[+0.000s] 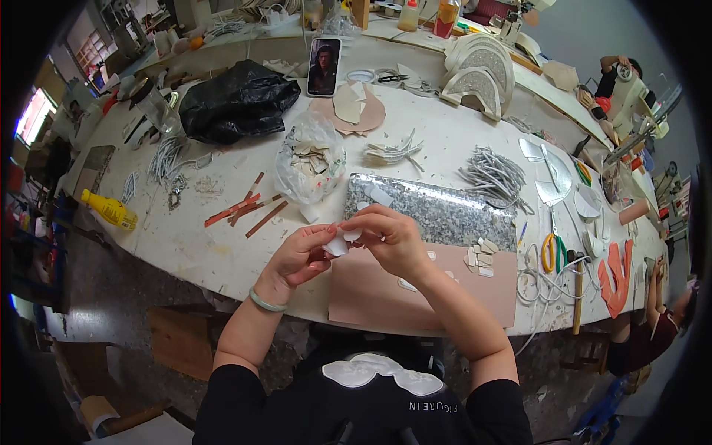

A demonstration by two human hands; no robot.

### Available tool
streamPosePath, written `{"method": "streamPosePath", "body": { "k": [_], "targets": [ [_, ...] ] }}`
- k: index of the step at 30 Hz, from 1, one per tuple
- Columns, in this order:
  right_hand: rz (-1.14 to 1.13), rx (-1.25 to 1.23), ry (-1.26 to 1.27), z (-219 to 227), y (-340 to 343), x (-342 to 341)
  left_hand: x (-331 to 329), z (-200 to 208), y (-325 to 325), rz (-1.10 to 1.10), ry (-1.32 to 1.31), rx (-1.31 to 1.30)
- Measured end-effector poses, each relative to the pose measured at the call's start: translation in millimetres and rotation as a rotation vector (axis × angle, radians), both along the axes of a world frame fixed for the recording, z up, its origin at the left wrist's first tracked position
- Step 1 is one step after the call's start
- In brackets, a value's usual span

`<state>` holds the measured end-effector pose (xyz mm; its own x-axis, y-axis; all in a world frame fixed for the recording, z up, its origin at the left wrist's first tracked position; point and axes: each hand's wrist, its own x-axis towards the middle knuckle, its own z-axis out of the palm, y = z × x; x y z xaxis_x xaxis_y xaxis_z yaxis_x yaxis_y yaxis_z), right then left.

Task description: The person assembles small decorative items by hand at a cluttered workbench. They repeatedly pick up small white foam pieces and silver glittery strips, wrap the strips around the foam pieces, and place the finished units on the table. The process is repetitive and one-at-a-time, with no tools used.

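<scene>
Both hands meet over the near part of the table, fingers pinched on a small white piece (337, 246) that looks like thin leather or card. My left hand (302, 254) grips it from the left, a pale bangle on that wrist. My right hand (389, 239) pinches its upper right side, where a second white flap (351, 235) shows between the fingers. Under the hands lies a pinkish-tan board (363, 293), with small cream pieces (482, 256) scattered on its right. Behind it rests a speckled grey stone slab (445, 211) with white scraps (380, 195) on it.
A plastic bag of scraps (311, 159), reddish strips (241, 208) and a black bag (236, 100) lie left and behind. A phone (324, 68) stands upright at the back. Scissors (553, 248), a hammer (578, 297) and white cords (541, 278) lie right. Other people work at far right.
</scene>
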<state>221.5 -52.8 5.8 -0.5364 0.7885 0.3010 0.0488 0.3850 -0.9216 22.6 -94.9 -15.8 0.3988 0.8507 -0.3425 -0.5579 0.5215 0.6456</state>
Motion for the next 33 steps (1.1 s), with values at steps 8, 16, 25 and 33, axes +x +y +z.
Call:
{"method": "streamPosePath", "body": {
  "k": [8, 16, 25, 33],
  "targets": [
    [-0.016, -0.020, 0.078, -7.5, 3.3, -0.5, -1.0, -4.4, 3.4, -0.020, -0.005, 0.014],
    [0.059, -0.114, 0.078, -7.2, 8.5, 9.4, 7.7, 5.2, 3.1, 0.004, 0.127, -0.043],
    [-0.201, -0.231, -0.135, 10.0, 30.4, 22.6, 7.2, -9.3, 30.5, 0.292, 0.843, 0.333],
    [-0.317, 0.262, -0.610, -6.8, 36.6, 17.6, 19.7, -22.3, 52.7, 0.074, 0.768, 0.349]
  ]
}}
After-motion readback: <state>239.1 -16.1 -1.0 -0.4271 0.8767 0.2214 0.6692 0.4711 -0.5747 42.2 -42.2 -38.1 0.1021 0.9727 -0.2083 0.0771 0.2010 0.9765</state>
